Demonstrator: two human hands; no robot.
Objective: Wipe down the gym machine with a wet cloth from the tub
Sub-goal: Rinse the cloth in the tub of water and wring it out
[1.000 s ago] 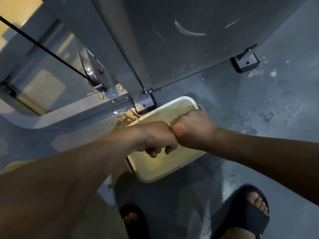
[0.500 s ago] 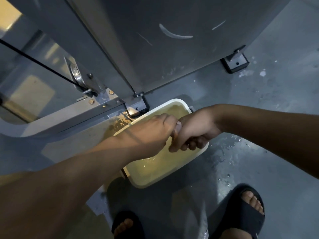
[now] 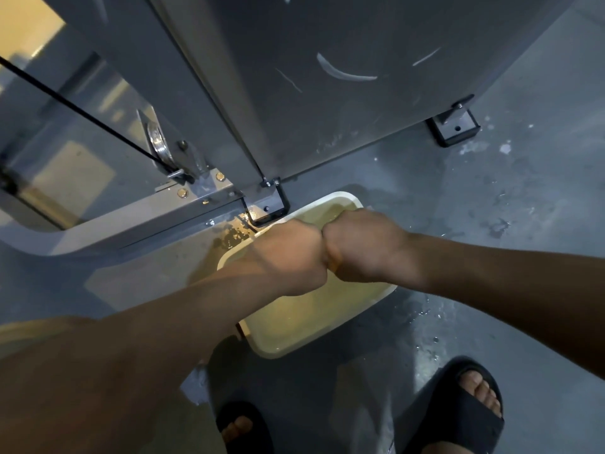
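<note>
Left hand and right hand are clenched fists touching at frame centre, fingers curled under, whatever they grip hidden. They are above the white rectangular plastic tub of yellowish water. Its upper-left edge is just beside the grey metal gym machine. Open grey floor lies to the right.

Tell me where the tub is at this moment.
In the head view the white tub sits on the floor at centre, below the left hand and right hand, its far corner by the machine's black foot bracket.
</note>
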